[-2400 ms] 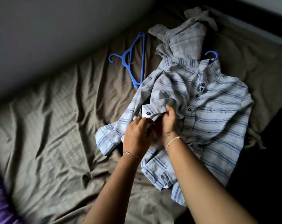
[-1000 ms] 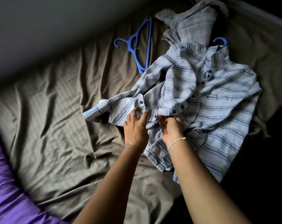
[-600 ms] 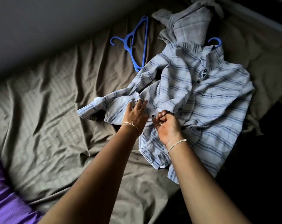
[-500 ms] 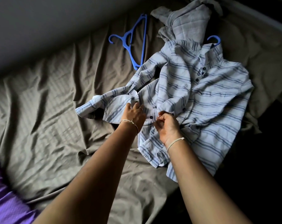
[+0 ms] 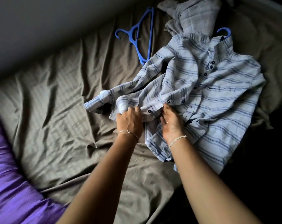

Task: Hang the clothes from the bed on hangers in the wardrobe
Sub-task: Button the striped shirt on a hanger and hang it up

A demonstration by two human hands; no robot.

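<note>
The striped shirt (image 5: 218, 97) is spread on the bed (image 5: 56, 94), its placket (image 5: 177, 101) run from the far collar (image 5: 216, 46) to between the hands. The left hand (image 5: 130, 122) is rested on it, and any pinch cannot be told; the right hand (image 5: 171, 123) is held open, empty.

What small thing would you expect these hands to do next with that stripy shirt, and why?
Probably fasten the undone button between the left hand and right hand: the shirt already has a hanger at its collar, and its front gapes open there.
</note>
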